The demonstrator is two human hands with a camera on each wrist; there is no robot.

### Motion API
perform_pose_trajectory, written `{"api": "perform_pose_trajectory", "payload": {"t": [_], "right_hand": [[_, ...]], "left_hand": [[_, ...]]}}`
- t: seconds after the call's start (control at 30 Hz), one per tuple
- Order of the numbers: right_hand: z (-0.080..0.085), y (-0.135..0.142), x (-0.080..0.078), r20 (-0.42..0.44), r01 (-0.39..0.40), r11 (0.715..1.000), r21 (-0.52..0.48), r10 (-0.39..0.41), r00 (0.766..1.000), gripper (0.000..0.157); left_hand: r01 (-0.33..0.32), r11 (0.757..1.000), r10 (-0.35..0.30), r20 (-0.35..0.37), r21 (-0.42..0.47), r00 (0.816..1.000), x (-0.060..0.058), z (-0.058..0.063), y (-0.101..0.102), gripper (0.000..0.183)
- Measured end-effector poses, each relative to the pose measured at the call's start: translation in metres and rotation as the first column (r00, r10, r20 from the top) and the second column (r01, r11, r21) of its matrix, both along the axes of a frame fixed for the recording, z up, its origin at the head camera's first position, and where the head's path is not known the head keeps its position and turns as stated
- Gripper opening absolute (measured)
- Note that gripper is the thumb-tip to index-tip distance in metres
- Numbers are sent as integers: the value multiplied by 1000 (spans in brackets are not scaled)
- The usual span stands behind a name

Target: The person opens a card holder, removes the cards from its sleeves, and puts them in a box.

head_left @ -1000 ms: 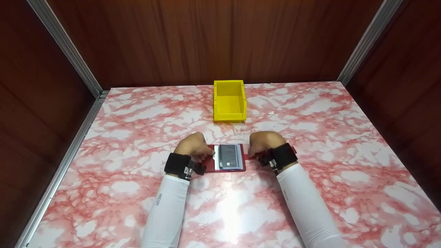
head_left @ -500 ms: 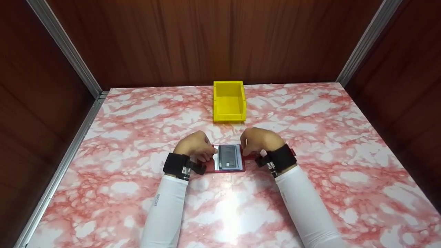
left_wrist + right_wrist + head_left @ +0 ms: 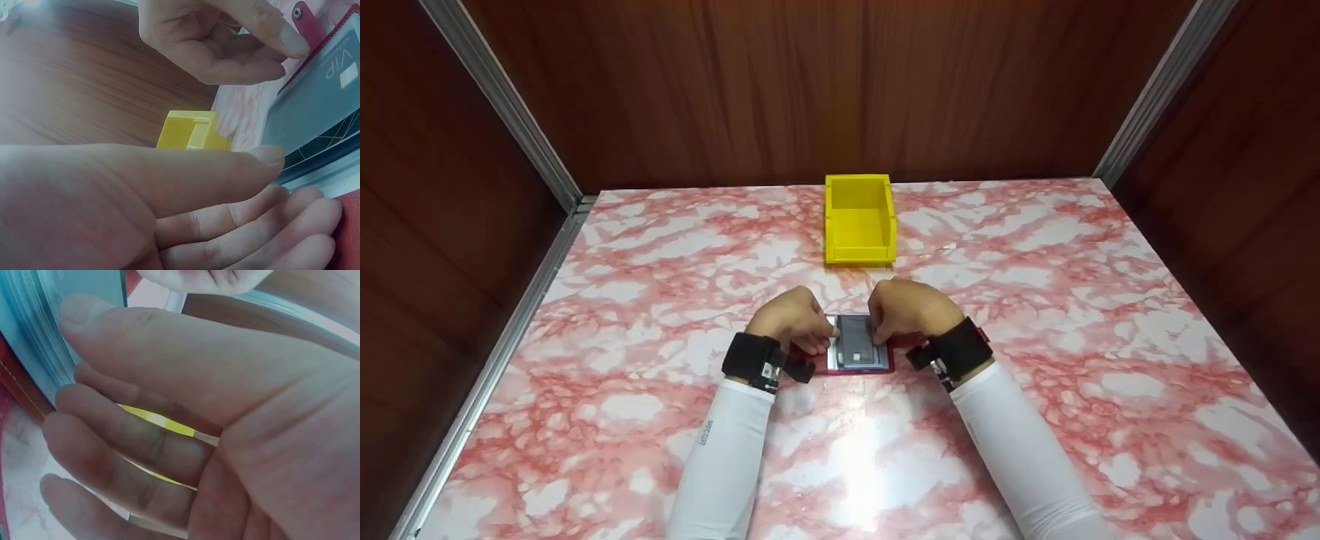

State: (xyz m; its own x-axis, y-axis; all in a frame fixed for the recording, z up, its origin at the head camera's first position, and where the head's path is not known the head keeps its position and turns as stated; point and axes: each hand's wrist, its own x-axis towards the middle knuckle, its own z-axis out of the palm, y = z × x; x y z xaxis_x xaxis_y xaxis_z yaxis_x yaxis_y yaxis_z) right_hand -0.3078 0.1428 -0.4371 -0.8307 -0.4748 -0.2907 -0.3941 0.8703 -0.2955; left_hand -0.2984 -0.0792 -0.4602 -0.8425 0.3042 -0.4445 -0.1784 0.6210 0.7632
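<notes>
A red card holder (image 3: 821, 369) lies open on the marble-patterned table, with a stack of clear sleeves inside. On top shows a dark card (image 3: 855, 341) in a sleeve, marked "VIP" with a chip in the left wrist view. My left hand (image 3: 795, 319) is at the stack's left edge. Its straight thumb touches the top sleeve's edge, and its loosely bent fingers lie beside the stack over the red cover (image 3: 350, 225). From the right, my right hand (image 3: 911, 307) reaches over the sleeves, its thumb (image 3: 84, 310) over them and its fingertips at the stack's edge, with a gap between.
A yellow bin (image 3: 861, 255) stands beyond the card holder, towards the brown back panel (image 3: 840, 90). The holder's red strap (image 3: 308, 23) with a snap extends to the right, partly under my right hand. Brown panels with metal corner posts close in the sides.
My right hand has left the strap and moved left to the right side of the sleeves. My left hand's fingertips have shifted slightly right, to the dark card's left edge.
</notes>
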Motion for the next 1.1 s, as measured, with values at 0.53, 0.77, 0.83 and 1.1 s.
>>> {"api": "perform_pose_trajectory", "payload": {"t": [0.53,0.77,0.83,1.1], "right_hand": [[-4,-4,-2,36,5,1000,21,-6,999,21],[-6,-5,-3,25,-9,1000,7,9,1000,23],[-7,-5,-4,28,-10,1000,-5,10,1000,23],[-8,-9,-3,25,-16,999,-30,17,1000,23]], "left_hand": [[50,989,-61,74,139,995,-9,-13,-16,20],[25,990,-38,91,141,995,-10,-15,-15,17],[20,989,-34,98,147,995,-10,-14,-15,16],[45,988,-57,81,149,995,-11,-15,-14,14]]}}
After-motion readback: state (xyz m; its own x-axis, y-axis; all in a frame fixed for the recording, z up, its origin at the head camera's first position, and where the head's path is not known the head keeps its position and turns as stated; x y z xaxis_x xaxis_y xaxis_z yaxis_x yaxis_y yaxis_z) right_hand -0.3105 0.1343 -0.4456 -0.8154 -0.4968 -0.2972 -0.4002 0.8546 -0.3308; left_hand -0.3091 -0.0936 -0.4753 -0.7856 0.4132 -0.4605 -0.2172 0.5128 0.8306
